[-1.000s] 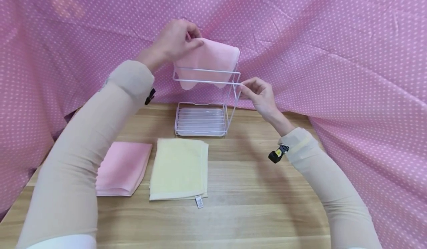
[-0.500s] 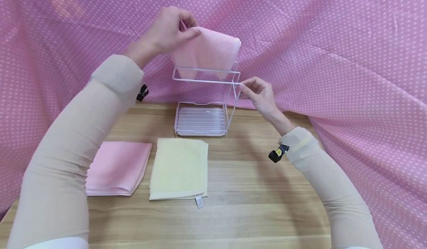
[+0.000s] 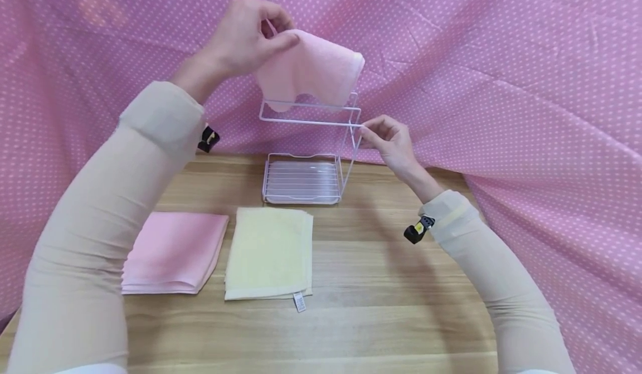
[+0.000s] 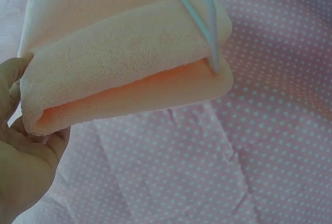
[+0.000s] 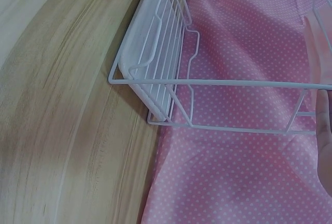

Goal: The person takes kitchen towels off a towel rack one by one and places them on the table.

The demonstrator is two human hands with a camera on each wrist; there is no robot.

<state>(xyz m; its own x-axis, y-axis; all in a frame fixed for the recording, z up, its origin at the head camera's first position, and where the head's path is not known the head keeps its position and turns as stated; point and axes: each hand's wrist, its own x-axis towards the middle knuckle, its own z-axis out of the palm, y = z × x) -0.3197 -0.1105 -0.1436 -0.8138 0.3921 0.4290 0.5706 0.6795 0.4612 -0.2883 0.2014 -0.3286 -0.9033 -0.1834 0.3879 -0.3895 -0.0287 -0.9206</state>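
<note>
In the head view my left hand point(image 3: 246, 37) pinches the upper left edge of a folded pale pink towel point(image 3: 321, 64). The towel is held over the top of a white wire rack point(image 3: 311, 121), its lower edge overlapping the top bars in this view. Its open fold and soft pile show in the left wrist view, where a bar of the rack crosses the cloth. With thumb and fingers, my right hand point(image 3: 393, 142) grips the upper right corner of the rack. The rack's slatted base, with a white tray point(image 3: 303, 187) under it, stands on the table.
A folded pink towel point(image 3: 180, 251) lies on the wooden table point(image 3: 381, 318) at left, partly behind my left sleeve. Beside it lies a folded pale yellow towel point(image 3: 271, 254) with a small white tag. Pink dotted cloth point(image 3: 501, 84) hangs close behind the rack.
My left hand has risen and moved left, lifting the pale pink towel higher against the rack's top bars. The right hand and the rack have stayed in place.
</note>
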